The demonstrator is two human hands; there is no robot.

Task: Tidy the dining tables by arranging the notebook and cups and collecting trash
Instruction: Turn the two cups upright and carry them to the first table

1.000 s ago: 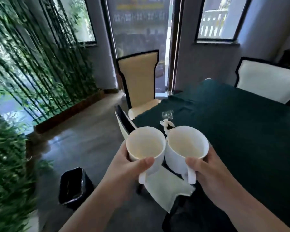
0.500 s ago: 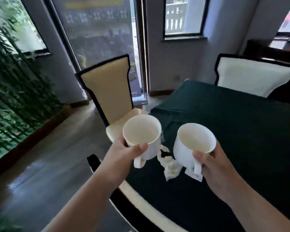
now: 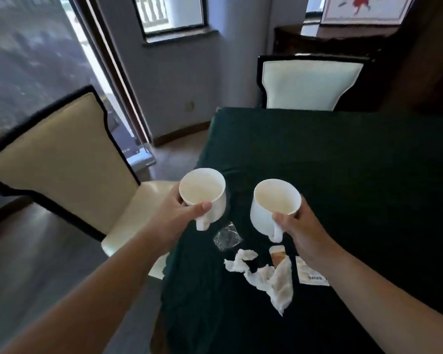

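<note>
I hold two empty white cups above the near left corner of the dark green table (image 3: pixel 343 154). My left hand (image 3: pixel 174 215) grips the left cup (image 3: pixel 202 192) by its handle side, over the table's left edge. My right hand (image 3: pixel 304 233) grips the right cup (image 3: pixel 274 203) by its handle. Trash lies on the cloth below the cups: a clear plastic wrapper (image 3: pixel 226 236), a crumpled white tissue (image 3: pixel 269 277), a small orange packet (image 3: pixel 278 255) and a white packet (image 3: pixel 310 273) partly under my right wrist. No notebook is in view.
A beige chair (image 3: pixel 62 154) with black trim stands left of the table, its seat close to the table edge. A white chair (image 3: pixel 310 83) stands at the far end. A dark wooden sideboard (image 3: pixel 343 42) is behind it. Wooden floor lies to the left.
My view has swung right and down over the table. The two cups have moved apart, and the trash under them has come into full view.
</note>
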